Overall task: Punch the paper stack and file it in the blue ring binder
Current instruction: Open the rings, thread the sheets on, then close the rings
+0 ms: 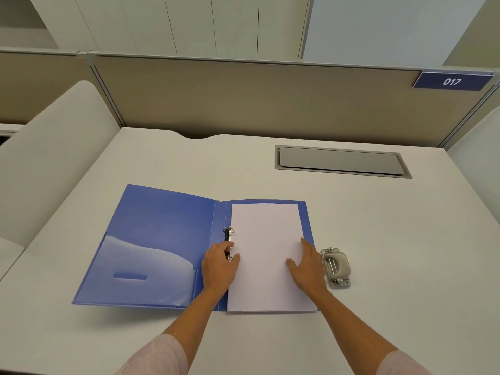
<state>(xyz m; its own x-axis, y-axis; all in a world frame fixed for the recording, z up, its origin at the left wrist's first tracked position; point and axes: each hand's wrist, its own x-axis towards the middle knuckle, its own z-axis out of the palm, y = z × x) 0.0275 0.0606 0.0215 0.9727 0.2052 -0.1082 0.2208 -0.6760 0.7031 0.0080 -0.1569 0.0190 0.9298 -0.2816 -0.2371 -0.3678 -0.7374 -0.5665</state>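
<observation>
Paper stack (266, 255) lies on the right-hand leaf of the open blue ring binder (162, 234), centre of the frame, long axis running from bottom toward top, its left edge right against the ring mechanism (228, 234). Your left hand (219, 263) sits on that mechanism, fingers curled over the bar, thumb by the lower ring; whether it grips the metal, I can't tell. Your right hand (308, 266) lies flat and spread on the stack's right side, pressing, holding nothing. So the rings sit just left of the sheets, and your left hand is the nearer one. Hole punch (336, 267) waits just right of the binder. Seating the sheets on the rings looks like the step in hand.
</observation>
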